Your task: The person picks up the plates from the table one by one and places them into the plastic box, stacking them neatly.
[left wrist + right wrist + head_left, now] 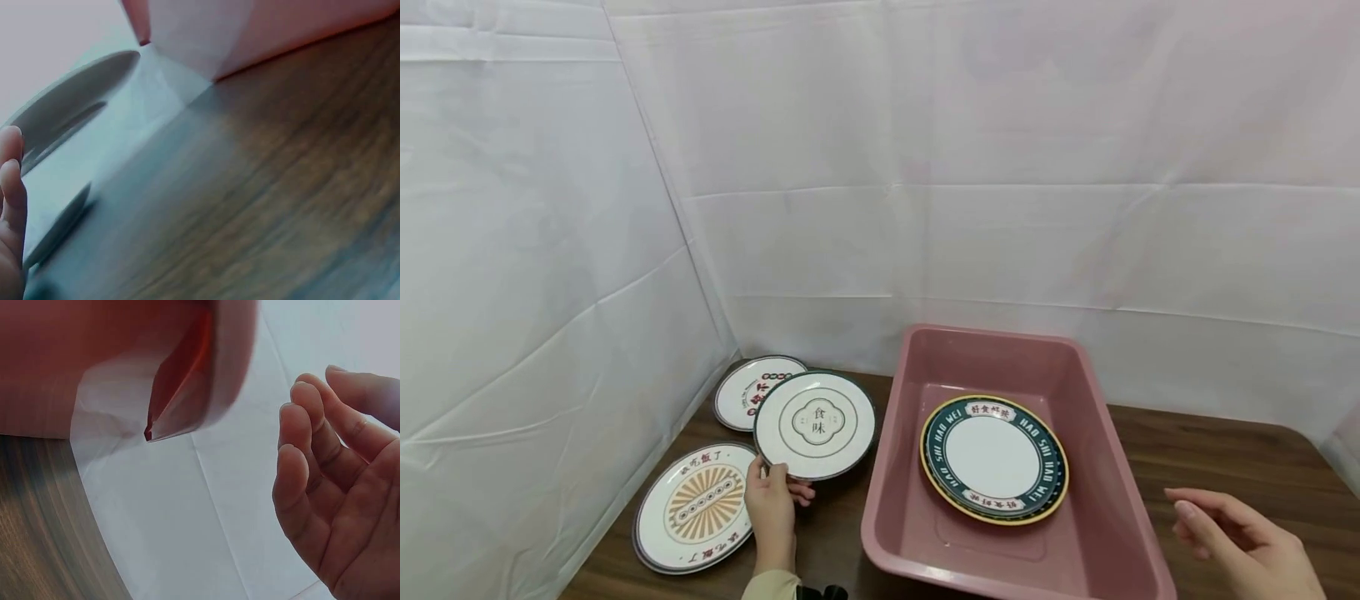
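My left hand [772, 504] grips the near edge of a white plate [842, 408] with a dark rim and a four-lobed emblem, thumb on top and fingers beneath. In the left wrist view the raised plate's underside [81, 87] shows above the table, with the fingers [11, 187] at its edge. To the right of the pink basin [1138, 517], my right hand [1247, 542] hangs in the air, its fingers loosely bent and holding nothing. Inside the basin lies a plate with a green patterned border and yellow rim [992, 457]; a dark edge peeks out under it.
A white plate with an orange sunburst [696, 508] lies at the left on the brown wooden table [1217, 446]. Behind the held plate, another white plate with red lettering [741, 396] is partly covered from view. White cloth [1000, 167] hangs at the back and left.
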A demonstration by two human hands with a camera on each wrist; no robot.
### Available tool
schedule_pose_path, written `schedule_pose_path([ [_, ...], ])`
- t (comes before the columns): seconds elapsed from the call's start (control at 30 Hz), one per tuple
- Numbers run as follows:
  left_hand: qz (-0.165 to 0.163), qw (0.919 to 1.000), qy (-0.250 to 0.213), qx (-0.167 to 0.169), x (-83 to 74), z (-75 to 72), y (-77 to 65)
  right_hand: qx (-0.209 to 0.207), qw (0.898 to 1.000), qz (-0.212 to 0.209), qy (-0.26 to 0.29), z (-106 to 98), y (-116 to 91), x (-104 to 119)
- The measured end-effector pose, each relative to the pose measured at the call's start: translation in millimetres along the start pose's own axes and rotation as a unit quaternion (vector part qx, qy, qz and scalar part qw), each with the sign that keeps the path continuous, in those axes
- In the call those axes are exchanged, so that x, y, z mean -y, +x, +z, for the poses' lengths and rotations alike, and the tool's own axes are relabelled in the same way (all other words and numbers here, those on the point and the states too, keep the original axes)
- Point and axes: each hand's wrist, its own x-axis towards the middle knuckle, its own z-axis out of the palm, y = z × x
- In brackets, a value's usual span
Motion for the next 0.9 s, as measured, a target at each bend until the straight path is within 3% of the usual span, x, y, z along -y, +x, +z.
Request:
schedule_pose_path([
  [0.13,0.014,0.9995,-0.020,-0.018,-5.7,-2.9,0.0,-0.004,1.000,-0.010,0.008,-0.4,-0.9,1.5],
  [0.3,0.066,0.9970,-0.040,-0.007,5.0,-10.4,11.1,-0.011,1.000,-0.016,0.012,-0.6,-2.2,5.1],
  [0.37,0.076,0.9961,-0.044,0.009,12.3,-14.2,17.5,-0.012,1.000,-0.018,0.011,-0.5,-3.0,6.5],
  [0.47,0.072,0.9959,-0.049,0.025,10.0,-14.6,19.2,-0.009,1.000,-0.022,0.011,-0.6,-3.9,7.8],
  [0.57,0.057,0.9966,-0.050,0.034,-10.1,-7.4,10.5,-0.007,1.000,-0.023,0.004,0.8,-5.1,9.6],
  [0.7,0.013,0.9981,-0.042,0.042,-54.9,8.8,-11.3,-0.008,1.000,-0.019,-0.005,3.3,-6.6,12.7],
  [0.9,-0.042,0.9883,-0.063,0.133,-81.7,21.0,-29.7,0.010,1.000,-0.014,-0.005,5.1,-9.6,20.3],
])
